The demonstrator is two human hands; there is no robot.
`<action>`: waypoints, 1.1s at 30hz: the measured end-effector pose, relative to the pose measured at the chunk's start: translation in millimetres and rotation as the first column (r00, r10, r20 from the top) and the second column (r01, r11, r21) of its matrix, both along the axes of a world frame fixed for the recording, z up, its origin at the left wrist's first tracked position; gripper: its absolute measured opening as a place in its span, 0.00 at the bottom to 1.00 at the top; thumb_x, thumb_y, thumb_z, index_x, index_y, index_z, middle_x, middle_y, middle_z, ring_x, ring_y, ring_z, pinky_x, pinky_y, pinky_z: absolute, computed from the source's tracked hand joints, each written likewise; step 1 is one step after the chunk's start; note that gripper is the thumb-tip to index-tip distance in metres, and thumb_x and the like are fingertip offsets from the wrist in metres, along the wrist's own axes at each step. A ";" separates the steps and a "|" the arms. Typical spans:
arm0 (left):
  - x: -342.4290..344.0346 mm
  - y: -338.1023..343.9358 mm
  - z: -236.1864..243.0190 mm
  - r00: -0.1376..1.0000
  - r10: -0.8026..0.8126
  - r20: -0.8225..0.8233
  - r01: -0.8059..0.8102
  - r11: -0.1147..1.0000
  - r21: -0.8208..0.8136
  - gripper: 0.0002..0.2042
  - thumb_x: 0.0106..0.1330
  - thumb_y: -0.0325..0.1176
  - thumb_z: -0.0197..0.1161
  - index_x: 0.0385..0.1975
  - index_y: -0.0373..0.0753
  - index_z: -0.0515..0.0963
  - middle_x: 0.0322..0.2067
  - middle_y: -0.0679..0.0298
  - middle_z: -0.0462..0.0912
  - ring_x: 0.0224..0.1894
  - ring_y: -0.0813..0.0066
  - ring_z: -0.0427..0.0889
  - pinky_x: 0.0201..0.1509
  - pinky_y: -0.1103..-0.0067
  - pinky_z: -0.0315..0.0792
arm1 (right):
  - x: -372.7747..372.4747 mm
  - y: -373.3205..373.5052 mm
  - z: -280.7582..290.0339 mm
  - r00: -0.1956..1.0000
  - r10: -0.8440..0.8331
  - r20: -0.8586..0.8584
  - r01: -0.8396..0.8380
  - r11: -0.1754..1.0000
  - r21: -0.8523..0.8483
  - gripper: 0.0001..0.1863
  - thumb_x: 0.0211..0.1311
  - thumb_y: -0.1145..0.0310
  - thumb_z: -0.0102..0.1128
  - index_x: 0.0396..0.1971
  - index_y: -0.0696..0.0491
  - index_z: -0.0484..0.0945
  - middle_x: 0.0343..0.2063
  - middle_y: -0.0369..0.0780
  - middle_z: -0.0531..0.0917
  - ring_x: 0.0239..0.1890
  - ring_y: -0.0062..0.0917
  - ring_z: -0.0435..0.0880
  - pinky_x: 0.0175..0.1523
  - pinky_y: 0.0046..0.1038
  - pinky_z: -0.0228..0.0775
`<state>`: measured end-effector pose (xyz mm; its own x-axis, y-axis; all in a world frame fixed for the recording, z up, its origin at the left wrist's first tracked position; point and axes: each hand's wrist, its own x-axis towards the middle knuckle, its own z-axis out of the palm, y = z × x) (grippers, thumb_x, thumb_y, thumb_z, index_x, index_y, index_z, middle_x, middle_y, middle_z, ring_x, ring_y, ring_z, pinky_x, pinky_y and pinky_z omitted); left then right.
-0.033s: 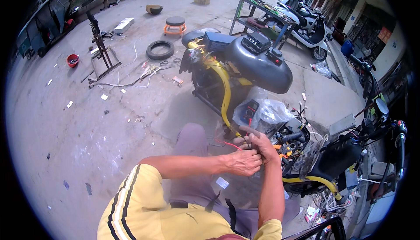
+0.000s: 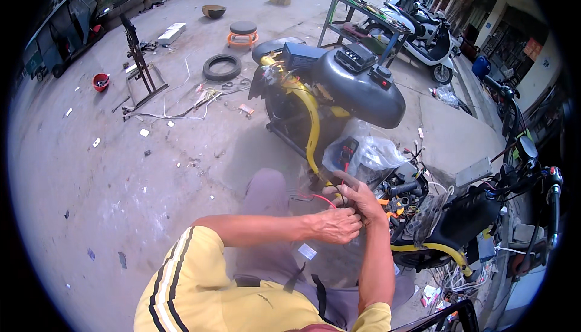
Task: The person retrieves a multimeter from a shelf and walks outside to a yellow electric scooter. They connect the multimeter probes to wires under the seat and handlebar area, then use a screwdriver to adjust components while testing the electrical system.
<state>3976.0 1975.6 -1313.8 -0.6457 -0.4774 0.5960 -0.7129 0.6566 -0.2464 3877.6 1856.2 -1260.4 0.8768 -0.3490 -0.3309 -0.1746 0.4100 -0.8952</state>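
My left hand [image 2: 336,226] is closed, its fingertips pressed against my right hand [image 2: 361,200]. A red wire [image 2: 322,198] and a dark thin wire [image 2: 336,190] run into the pinch where both hands meet; their ends are hidden by my fingers. My right hand grips there too, with its index finger stretched out above. Just beyond, a multimeter [image 2: 349,149] with a red lead lies on a clear plastic bag [image 2: 378,151]. Close by is the yellow frame tube [image 2: 313,129] of a partly stripped electric scooter with a black body [image 2: 363,93].
Loose wiring and black connectors [image 2: 404,188] lie right of my hands, beside a black scooter part [image 2: 463,220]. A tyre [image 2: 221,68], an orange-legged stool [image 2: 243,32], a metal stand [image 2: 142,59] and a red bowl [image 2: 101,82] stand farther off. A metal rack [image 2: 363,17] stands before parked scooters.
The red wire has shifted slightly beside my fingers. Both hands stay in almost the same place.
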 end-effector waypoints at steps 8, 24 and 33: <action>-3.8 30.5 -31.9 0.964 -0.214 -0.156 0.246 0.941 0.232 0.09 0.54 0.32 0.62 0.33 0.37 0.78 0.40 0.59 0.80 0.46 0.64 0.80 0.48 0.68 0.74 | 9.0 25.8 -18.2 0.937 -0.347 -0.046 0.337 0.930 -0.148 0.33 0.70 0.75 0.63 0.72 0.62 0.62 0.40 0.43 0.85 0.26 0.18 0.75 0.36 0.23 0.77; 65.3 -23.8 -46.9 -0.763 0.573 -0.299 0.646 0.686 -0.335 0.14 0.78 0.41 0.57 0.55 0.40 0.73 0.46 0.58 0.83 0.48 0.63 0.83 0.57 0.65 0.78 | -86.5 116.9 -29.1 0.971 -0.233 -0.047 0.144 0.732 -0.666 0.18 0.70 0.83 0.56 0.58 0.63 0.78 0.38 0.43 0.89 0.32 0.20 0.85 0.41 0.24 0.78; 40.0 22.8 4.7 -0.398 0.716 -0.573 0.876 0.482 -0.007 0.14 0.81 0.39 0.53 0.55 0.37 0.72 0.27 0.69 0.73 0.21 0.86 0.66 0.25 0.87 0.59 | -102.6 121.9 -64.3 0.871 -0.492 0.002 0.438 0.773 -0.458 0.16 0.74 0.70 0.63 0.54 0.64 0.79 0.40 0.43 0.88 0.38 0.23 0.86 0.48 0.25 0.80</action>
